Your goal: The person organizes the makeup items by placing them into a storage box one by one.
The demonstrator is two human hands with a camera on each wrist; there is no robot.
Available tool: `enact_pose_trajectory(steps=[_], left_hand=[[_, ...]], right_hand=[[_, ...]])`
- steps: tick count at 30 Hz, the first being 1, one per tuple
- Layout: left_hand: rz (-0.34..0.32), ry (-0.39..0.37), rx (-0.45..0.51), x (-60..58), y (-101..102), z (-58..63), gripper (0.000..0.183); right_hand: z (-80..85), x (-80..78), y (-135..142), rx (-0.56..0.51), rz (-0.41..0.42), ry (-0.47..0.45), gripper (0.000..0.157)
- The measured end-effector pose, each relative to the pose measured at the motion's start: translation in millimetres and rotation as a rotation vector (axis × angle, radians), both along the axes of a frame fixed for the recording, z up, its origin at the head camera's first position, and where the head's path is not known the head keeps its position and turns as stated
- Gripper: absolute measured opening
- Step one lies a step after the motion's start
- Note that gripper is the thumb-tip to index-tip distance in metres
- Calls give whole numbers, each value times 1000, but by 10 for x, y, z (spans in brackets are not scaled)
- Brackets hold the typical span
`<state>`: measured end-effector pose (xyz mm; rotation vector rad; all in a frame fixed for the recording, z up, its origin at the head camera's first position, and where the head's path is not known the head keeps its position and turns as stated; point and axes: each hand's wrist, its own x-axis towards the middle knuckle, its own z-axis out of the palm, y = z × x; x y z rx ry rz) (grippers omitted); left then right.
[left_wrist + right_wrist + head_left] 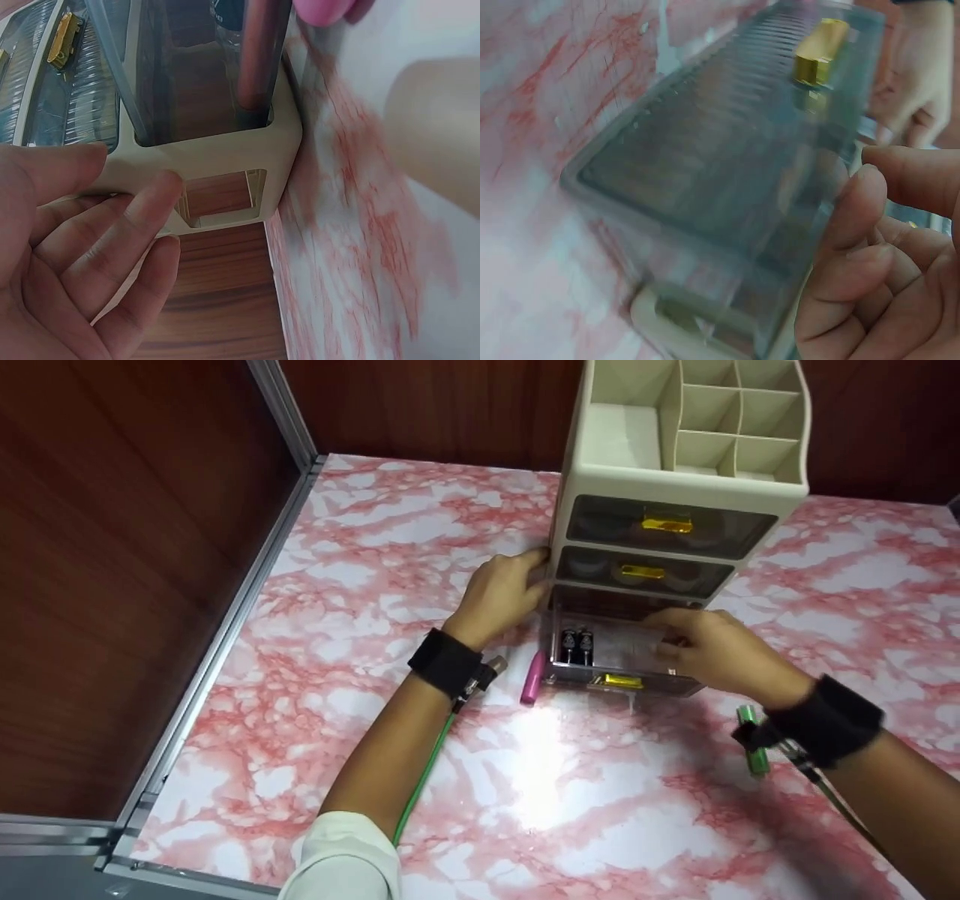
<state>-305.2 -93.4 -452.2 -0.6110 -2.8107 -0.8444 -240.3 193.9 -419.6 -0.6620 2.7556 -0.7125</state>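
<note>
A cream desktop organizer stands with its clear bottom drawer pulled out. Two small black-capped bottles lie in the drawer's left part. My left hand rests at the organizer's left side; in the left wrist view its fingers are spread by the frame. My right hand is over the drawer's right part, fingertips reaching inside the rim. In the right wrist view its fingers are loosely bent beside the drawer front, with nothing visible between them.
A pink tube lies beside the drawer's front left corner. A green tube is on the marbled table under the right wrist. Two more drawers with gold handles are closed above. Wooden panels border the table.
</note>
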Motion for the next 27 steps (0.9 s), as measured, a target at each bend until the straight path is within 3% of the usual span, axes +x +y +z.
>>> enact_pose_trajectory(steps=[6, 14, 23, 27], left_hand=[[-1, -14, -1, 1, -8, -6, 45], [3, -21, 2, -1, -8, -9, 45], [11, 9, -2, 0, -4, -11, 41], [23, 9, -14, 9, 6, -7, 41]], right_hand=[[52, 161, 268, -22, -71, 29, 30], [84, 341, 603, -27, -184, 9, 44], [-75, 482, 830, 49, -244, -43, 58], [-185, 550, 922, 64, -252, -61, 58]])
